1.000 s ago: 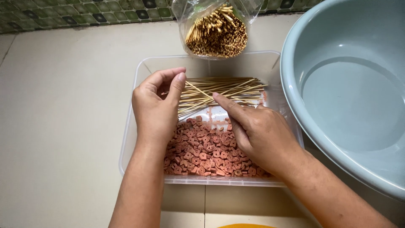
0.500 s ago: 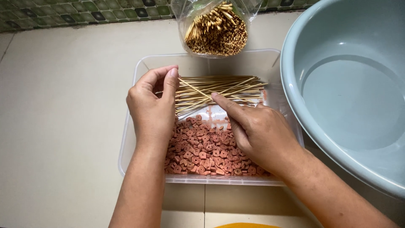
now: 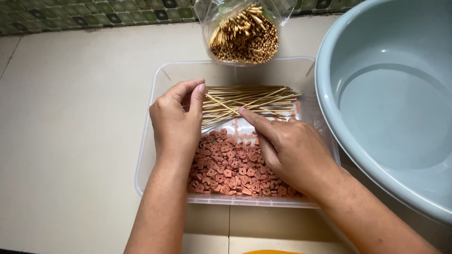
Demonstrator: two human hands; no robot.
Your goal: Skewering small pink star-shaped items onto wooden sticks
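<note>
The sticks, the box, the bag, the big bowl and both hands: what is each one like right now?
Bamboo sticks: loose pile lying flat in the box.
Clear plastic box: open, no lid.
Pink sliced pieces: heaped in the box's near half.
Plastic bag: open, full of sticks.
Grey basin: upright, looks empty.
Left hand: pinching stick ends.
Right hand: forefinger on the sticks.

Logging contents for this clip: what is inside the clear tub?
The tub holds a loose bundle of skewers at the far end and pink sliced pieces at the near end. Both hands, left and right, cover part of the pile.
</note>
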